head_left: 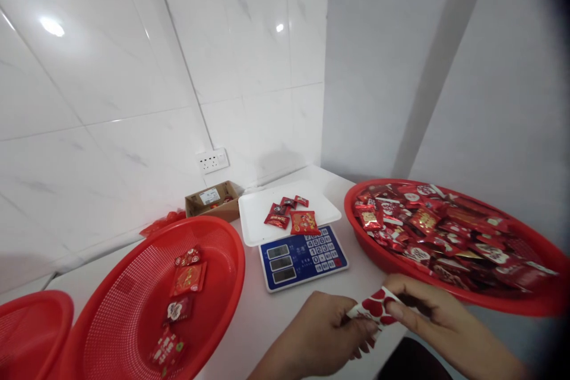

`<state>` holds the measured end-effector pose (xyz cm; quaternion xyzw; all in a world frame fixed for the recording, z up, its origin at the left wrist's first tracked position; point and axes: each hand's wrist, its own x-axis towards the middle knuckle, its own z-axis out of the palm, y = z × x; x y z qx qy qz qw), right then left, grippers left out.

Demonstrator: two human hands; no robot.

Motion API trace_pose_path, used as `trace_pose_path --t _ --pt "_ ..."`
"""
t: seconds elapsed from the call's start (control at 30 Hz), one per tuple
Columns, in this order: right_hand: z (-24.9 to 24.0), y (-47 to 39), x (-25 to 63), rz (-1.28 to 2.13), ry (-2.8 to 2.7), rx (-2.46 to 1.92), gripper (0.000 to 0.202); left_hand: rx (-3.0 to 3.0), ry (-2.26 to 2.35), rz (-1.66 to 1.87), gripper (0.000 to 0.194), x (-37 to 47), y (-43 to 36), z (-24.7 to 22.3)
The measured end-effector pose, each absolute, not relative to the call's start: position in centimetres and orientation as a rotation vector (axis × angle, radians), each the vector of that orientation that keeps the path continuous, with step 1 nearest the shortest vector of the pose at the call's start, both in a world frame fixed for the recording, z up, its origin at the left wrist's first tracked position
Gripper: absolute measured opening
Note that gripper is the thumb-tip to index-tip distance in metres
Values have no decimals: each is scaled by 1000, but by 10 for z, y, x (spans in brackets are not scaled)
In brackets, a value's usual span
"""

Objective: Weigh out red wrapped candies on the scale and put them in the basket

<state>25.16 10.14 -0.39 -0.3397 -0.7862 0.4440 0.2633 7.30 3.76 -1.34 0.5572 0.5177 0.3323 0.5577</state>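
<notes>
Between my two hands is a white strip with red rounded shapes on it, which looks like a sticker strip (372, 307). My left hand (323, 332) is closed on its left end, thumb on top. The right end is pinched by my right hand (436, 317), between thumb and fingers. Just beyond them stands a blue-fronted digital scale (297, 260) with a white tray (255, 222). Several red-wrapped sweets, among them a larger red packet (304, 222), lie on that tray.
At right, a big red basket (356, 190) is heaped with red-wrapped sweets. A red basket (111, 285) on the left holds several packets, and another red basket (31, 314) is partly cut off. An open cardboard box (227, 210) sits by the tiled wall.
</notes>
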Motion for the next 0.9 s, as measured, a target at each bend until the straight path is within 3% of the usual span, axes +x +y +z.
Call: trace_pose_path --t 0.27,0.63,0.9 --pt "1 96 249 1323 -2169 -895 40 1400 1210 782 41 74 32 -16" --pt "-8 93 249 1364 -2137 -911 43 1618 1335 712 38 77 31 -8" --pt "-13 93 252 1179 -2233 -995 41 1685 1384 739 38 80 31 -8"
